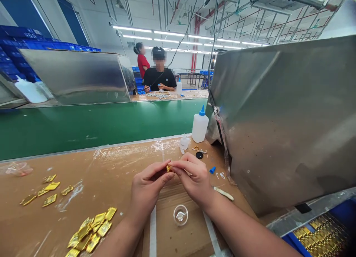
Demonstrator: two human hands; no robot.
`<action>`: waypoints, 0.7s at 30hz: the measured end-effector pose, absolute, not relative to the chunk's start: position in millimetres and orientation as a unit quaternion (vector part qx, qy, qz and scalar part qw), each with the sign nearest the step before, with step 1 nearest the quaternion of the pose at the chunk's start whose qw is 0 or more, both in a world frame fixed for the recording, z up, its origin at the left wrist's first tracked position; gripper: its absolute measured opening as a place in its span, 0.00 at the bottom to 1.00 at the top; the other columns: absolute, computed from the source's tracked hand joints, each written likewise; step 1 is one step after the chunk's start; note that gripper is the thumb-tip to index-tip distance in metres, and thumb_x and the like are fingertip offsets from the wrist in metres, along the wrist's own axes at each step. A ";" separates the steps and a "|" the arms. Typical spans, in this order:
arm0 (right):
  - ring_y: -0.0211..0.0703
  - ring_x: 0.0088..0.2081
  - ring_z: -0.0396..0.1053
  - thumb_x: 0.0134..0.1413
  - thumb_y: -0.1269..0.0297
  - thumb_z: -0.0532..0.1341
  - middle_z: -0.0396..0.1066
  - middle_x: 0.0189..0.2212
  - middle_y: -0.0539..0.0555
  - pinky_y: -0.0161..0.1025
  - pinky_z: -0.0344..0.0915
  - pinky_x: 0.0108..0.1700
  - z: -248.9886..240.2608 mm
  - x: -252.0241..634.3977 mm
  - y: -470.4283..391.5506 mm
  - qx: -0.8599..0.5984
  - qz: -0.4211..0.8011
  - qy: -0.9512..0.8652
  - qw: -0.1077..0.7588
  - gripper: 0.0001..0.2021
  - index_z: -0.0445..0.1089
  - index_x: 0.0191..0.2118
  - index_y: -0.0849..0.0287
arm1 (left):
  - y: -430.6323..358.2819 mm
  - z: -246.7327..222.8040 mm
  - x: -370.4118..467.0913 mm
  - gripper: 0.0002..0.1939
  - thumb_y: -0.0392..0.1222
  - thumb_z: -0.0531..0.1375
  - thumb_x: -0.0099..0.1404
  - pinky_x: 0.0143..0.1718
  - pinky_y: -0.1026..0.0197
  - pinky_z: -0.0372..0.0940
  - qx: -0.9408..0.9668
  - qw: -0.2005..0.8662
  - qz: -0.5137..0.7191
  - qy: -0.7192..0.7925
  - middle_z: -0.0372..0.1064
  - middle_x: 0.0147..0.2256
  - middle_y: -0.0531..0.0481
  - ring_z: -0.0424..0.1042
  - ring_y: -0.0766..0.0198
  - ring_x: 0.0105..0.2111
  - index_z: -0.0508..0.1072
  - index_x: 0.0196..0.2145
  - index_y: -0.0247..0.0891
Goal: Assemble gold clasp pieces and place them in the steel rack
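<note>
A small gold piece [168, 168] is pinched between both hands above the middle of the brown tabletop. My left hand [148, 184] grips it from the left with thumb and fingers. From the right, my right hand [193, 177] touches it with thumb and fingertips; much of the piece is hidden by fingers. Below the hands stands a small clear cup [180, 215] with a little something inside. A pile of gold pieces [91, 231] lies to the left of my left forearm, and several more gold pieces [50, 200] are scattered farther left.
A white bottle with a blue cap [200, 127] and a smaller bottle [184, 142] stand behind the hands. A metal panel [289, 123] rises at right, above a blue tray [300, 246] of gold parts. Beyond the green belt [105, 123], a person [159, 77] sits.
</note>
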State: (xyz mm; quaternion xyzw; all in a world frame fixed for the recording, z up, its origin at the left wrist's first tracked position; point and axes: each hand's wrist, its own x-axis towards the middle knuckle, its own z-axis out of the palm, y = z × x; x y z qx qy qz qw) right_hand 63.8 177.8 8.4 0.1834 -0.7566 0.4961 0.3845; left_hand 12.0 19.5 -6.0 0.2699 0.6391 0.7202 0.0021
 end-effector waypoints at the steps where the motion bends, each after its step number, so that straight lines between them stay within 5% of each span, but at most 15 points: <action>1: 0.36 0.33 0.66 0.63 0.73 0.63 0.68 0.31 0.51 0.35 0.65 0.34 8.4 63.6 178.0 0.182 0.497 -0.757 0.384 0.09 0.78 0.46 0.57 | 19.7 -5.4 12.4 0.14 0.42 0.72 0.60 0.44 0.69 0.73 0.267 0.003 0.721 0.640 0.80 0.42 0.50 0.78 0.63 0.41 0.83 0.44 0.47; 21: 0.36 0.33 0.66 0.64 0.73 0.63 0.67 0.31 0.50 0.35 0.64 0.34 8.7 64.4 177.9 0.188 0.502 -0.758 0.373 0.10 0.78 0.46 0.56 | 20.8 -0.9 13.7 0.14 0.44 0.73 0.58 0.43 0.62 0.74 0.253 0.004 0.721 0.645 0.80 0.40 0.46 0.78 0.58 0.40 0.83 0.44 0.43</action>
